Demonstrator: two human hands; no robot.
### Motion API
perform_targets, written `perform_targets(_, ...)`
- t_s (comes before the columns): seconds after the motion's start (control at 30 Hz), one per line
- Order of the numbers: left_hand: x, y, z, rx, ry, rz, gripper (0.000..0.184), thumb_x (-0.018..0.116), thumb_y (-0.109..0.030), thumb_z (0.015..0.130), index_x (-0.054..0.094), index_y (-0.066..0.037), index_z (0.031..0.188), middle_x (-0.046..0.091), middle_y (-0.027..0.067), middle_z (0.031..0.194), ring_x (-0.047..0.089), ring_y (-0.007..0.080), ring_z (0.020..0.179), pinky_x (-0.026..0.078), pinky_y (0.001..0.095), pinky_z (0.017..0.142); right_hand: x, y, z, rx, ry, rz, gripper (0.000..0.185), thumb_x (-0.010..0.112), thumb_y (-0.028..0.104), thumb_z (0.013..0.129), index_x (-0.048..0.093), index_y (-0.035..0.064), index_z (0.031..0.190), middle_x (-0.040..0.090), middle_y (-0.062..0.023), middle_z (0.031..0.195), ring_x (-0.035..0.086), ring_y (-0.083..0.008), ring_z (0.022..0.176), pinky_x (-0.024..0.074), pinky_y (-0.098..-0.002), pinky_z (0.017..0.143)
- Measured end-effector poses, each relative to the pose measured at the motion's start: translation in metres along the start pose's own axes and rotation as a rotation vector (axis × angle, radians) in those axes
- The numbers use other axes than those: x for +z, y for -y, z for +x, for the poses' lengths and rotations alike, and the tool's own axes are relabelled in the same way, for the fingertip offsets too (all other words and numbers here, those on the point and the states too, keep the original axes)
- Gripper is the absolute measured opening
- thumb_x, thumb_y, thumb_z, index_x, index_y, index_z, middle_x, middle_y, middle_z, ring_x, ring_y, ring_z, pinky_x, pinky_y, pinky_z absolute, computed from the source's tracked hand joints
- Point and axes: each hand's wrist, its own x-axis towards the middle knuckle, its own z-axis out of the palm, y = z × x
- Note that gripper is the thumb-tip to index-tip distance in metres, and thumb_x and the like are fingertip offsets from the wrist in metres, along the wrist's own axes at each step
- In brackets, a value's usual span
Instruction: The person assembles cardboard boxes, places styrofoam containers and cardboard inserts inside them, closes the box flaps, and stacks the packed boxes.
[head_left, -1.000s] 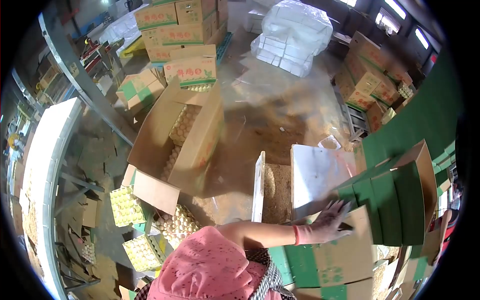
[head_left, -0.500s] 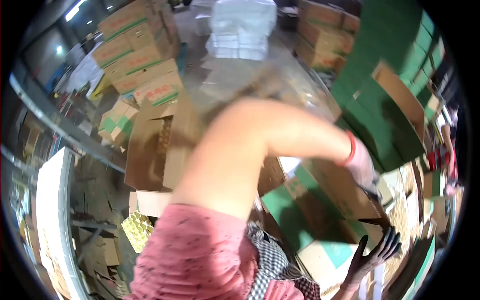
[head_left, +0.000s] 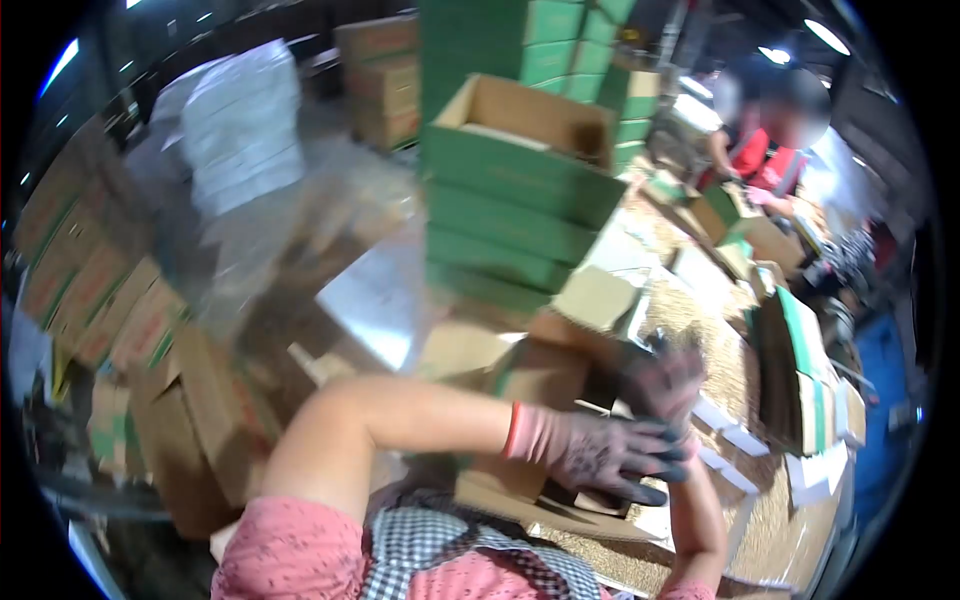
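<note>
My left hand (head_left: 608, 452), in a pinkish-grey work glove with dark fingertips and a red cuff, reaches across an open cardboard box (head_left: 543, 378). Its fingers are stretched out and spread, pointing right. Just beyond it, my right hand (head_left: 664, 388), also gloved, is raised over the box's right side. That hand is blurred, so its finger position is unclear. The left fingers overlap the right wrist in view; whether they touch, I cannot tell. A brown flap (head_left: 505, 492) lies at the box's near side. Much of the box's inside is hidden by my hands.
Green cartons (head_left: 515, 215) are stacked ahead, the top one open. Grain-like tan material (head_left: 690, 310) covers the work surface at right, with white pieces on it. A person in red (head_left: 765, 165) works farther back. Brown cartons (head_left: 85, 290) stand left, a white wrapped stack (head_left: 243, 125) behind.
The view has swung right. My left hand has moved off the box's far edge and now lies across it. My right hand, spread near the box's near right corner before, is now raised beside the left.
</note>
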Motion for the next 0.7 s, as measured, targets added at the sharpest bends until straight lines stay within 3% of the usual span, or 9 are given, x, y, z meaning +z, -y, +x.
perform_targets(0.03,0.036,-0.008,-0.018,-0.161,0.112,-0.176,0.056,0.061,-0.041,0.083,0.051,-0.009,0.129,0.042,0.0208,0.139,0.033,0.0391,0.134,0.024,0.0544,0.112,-0.003,-0.022,0.017,0.017,0.012,-0.060,0.056,0.066,0.026,0.084,0.047,0.0041,0.131,0.047,-0.0192,0.131,0.040,-0.0372,0.125,0.0316,-0.0523,0.104)
perform_targets(0.13,0.060,0.003,-0.043,-0.311,0.496,-0.077,0.062,0.053,-0.047,0.089,0.046,-0.007,0.135,0.038,0.0233,0.141,0.030,0.0413,0.135,0.019,0.0523,0.115,0.012,-0.076,0.020,0.744,0.160,-0.242,0.061,0.062,0.037,0.088,0.042,0.0019,0.134,0.043,-0.0232,0.135,0.044,-0.0392,0.123,0.0391,-0.0557,0.096)
perform_targets(0.2,0.040,0.004,-0.011,-0.693,0.769,-0.644,0.070,0.043,-0.054,0.093,0.039,-0.001,0.139,0.033,0.0271,0.144,0.025,0.0434,0.137,0.015,0.0511,0.116,-0.002,-0.039,-0.008,0.825,0.347,0.075,0.064,0.058,0.047,0.088,0.043,0.0062,0.135,0.040,-0.0262,0.138,0.043,-0.0458,0.123,0.0385,-0.0574,0.097)
perform_targets(0.3,-0.022,-0.047,0.033,-0.548,0.949,-0.316,0.078,0.035,-0.060,0.093,0.037,0.004,0.137,0.026,0.0304,0.147,0.017,0.0452,0.140,0.010,0.0515,0.116,-0.005,0.044,-0.049,0.868,0.844,0.117,0.065,0.060,0.045,0.087,0.041,0.0075,0.137,0.038,-0.0268,0.139,0.035,-0.0470,0.130,0.0358,-0.0516,0.103)
perform_targets(0.33,-0.016,-0.043,0.017,-0.536,0.805,-0.085,0.076,0.040,-0.057,0.092,0.038,0.005,0.136,0.028,0.0306,0.145,0.020,0.0449,0.139,0.010,0.0523,0.116,-0.001,0.050,-0.072,0.990,0.354,0.625,0.059,0.058,0.032,0.091,0.038,0.0036,0.138,0.039,-0.0263,0.138,0.037,-0.0410,0.131,0.0339,-0.0452,0.106)
perform_targets(0.43,-0.052,0.007,-0.014,-0.894,0.491,-0.069,0.083,0.051,-0.062,0.084,0.038,-0.002,0.140,0.042,0.0277,0.137,0.025,0.0506,0.134,0.013,0.0551,0.113,0.006,0.065,-0.097,1.285,-0.141,1.173,0.055,0.049,0.017,0.097,0.027,0.0005,0.145,0.037,-0.0188,0.144,0.039,-0.0261,0.132,0.0322,-0.0357,0.109)
perform_targets(0.47,-0.034,0.013,-0.060,-0.866,0.497,0.331,0.092,0.054,-0.065,0.080,0.034,0.000,0.142,0.043,0.0276,0.136,0.027,0.0487,0.133,0.014,0.0557,0.113,-0.026,0.076,-0.074,1.443,-0.069,1.086,0.058,0.048,0.026,0.100,0.024,0.0000,0.146,0.036,-0.0179,0.145,0.039,-0.0253,0.131,0.0315,-0.0342,0.109)
perform_targets(0.57,-0.072,0.001,-0.087,-0.874,0.431,0.366,0.097,0.063,-0.062,0.075,0.032,0.001,0.142,0.037,0.0262,0.140,0.030,0.0459,0.133,0.015,0.0553,0.114,0.001,0.161,-0.169,1.916,0.002,1.309,0.058,0.044,0.033,0.101,0.027,-0.0006,0.144,0.039,-0.0151,0.142,0.043,-0.0228,0.127,0.0376,-0.0348,0.104)
perform_targets(0.7,-0.088,-0.004,-0.162,-0.820,0.292,0.363,0.092,0.066,-0.053,0.077,0.031,0.000,0.144,0.036,0.0264,0.142,0.034,0.0424,0.132,0.025,0.0502,0.112,-0.063,0.139,-0.074,1.736,-0.092,1.842,0.048,0.052,0.023,0.096,0.042,-0.0015,0.135,0.055,-0.0132,0.127,0.053,-0.0212,0.117,0.0452,-0.0349,0.097)
